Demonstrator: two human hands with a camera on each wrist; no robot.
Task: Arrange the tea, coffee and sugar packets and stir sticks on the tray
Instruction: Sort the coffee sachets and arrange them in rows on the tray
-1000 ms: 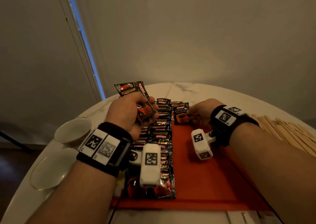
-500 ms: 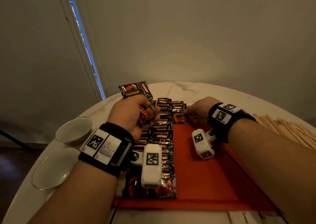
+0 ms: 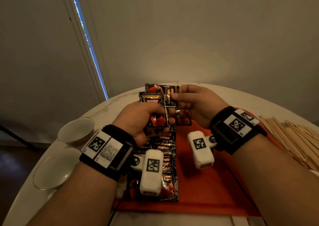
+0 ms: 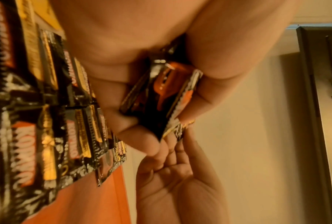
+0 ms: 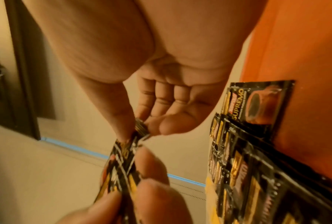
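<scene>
Since the earlier frames the right hand (image 3: 195,103) has left the far end of the red tray (image 3: 205,187) and come up to meet the left hand (image 3: 138,120) above the row. Its grip is now narrow, thumb and forefinger pinching the edge of the top coffee packet (image 3: 168,94) in the fanned bundle of packets (image 3: 156,117). The left hand's grip stays wrapped round that bundle, fingers curled under it and thumb on top, and it has shifted toward the middle of the tray's far end.

The row of coffee packets (image 3: 164,146) lies overlapping along the tray's left side, as before, with one packet (image 3: 183,118) set beside its far end on the bare red surface. The tray sits on the marble worktop (image 3: 110,108).

The packets are black with red and gold print. "KOPIKO" reads on several in the row and on the held ones; "SUPREMO" reads on the far packet in the right wrist view, above a picture of a cup, and "instant coffee" can just be made out on the nearest packet.

A heap of wooden stir sticks (image 3: 293,139) lies on the worktop right of the tray. Two shallow bowls (image 3: 65,149) stand to its left.
</scene>
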